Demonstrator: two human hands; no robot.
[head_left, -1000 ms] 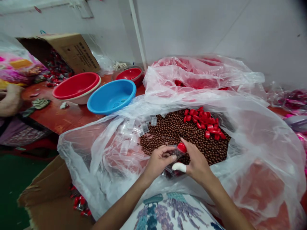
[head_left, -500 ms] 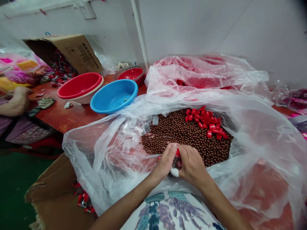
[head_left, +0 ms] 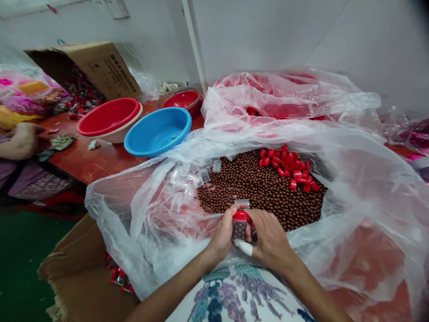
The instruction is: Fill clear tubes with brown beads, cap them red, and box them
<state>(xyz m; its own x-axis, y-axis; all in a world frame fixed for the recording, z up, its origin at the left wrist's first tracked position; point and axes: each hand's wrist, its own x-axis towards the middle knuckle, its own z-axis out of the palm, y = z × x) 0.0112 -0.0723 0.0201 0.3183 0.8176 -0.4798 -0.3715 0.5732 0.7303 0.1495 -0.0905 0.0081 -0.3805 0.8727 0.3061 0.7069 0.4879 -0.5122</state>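
Note:
My left hand (head_left: 219, 235) and my right hand (head_left: 273, 235) are closed around a small clear container (head_left: 239, 230) with a red cap (head_left: 240, 215). Brown balls show through its wall. A white cover (head_left: 244, 247) sits on my right thumb. Just past my left fingertips is a clear, uncapped container (head_left: 241, 204); whether those fingers grip it I cannot tell. Beyond my hands, a heap of brown balls (head_left: 248, 179) lies in an opened clear plastic bag (head_left: 355, 179). Loose red caps (head_left: 291, 165) rest on the balls at the right, clear containers (head_left: 182, 185) at the left.
A blue basin (head_left: 157, 132), a red basin (head_left: 109, 117) and a cardboard box (head_left: 97, 67) stand on the red table (head_left: 100, 163). Another bag with red pieces (head_left: 284, 96) lies behind. Below left is an open carton (head_left: 80, 277). Another person's arm (head_left: 23, 141) rests at far left.
My hands have shifted slightly down and parted a little, baring more of the capped container. The clear container past my left fingertips has come into sight.

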